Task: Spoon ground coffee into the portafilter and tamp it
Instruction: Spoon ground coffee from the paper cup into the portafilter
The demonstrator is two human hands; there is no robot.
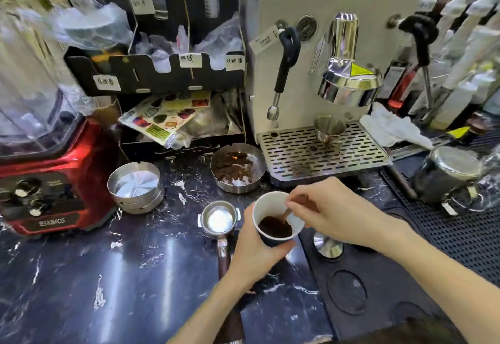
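Observation:
A paper cup [266, 208] with dark ground coffee [274, 227] in its bottom is tilted toward me, gripped from below by my left hand [257, 253]. My right hand [332, 212] pinches a small wooden spoon [286, 215] whose tip dips into the grounds. The portafilter [218, 219] lies on the dark marble counter just left of the cup, its steel basket shiny inside and its brown handle pointing toward me. A steel tamper [328, 246] stands on the black mat right of the cup, partly hidden under my right wrist.
An espresso machine [335, 46] with a drip tray [322, 154] stands behind. Near it sit a steel bowl of spent grounds [236, 168], stacked steel dishes [136, 187], a red blender base [46, 181] at left, a white cloth [392, 127] and a milk pitcher [449, 176] at right.

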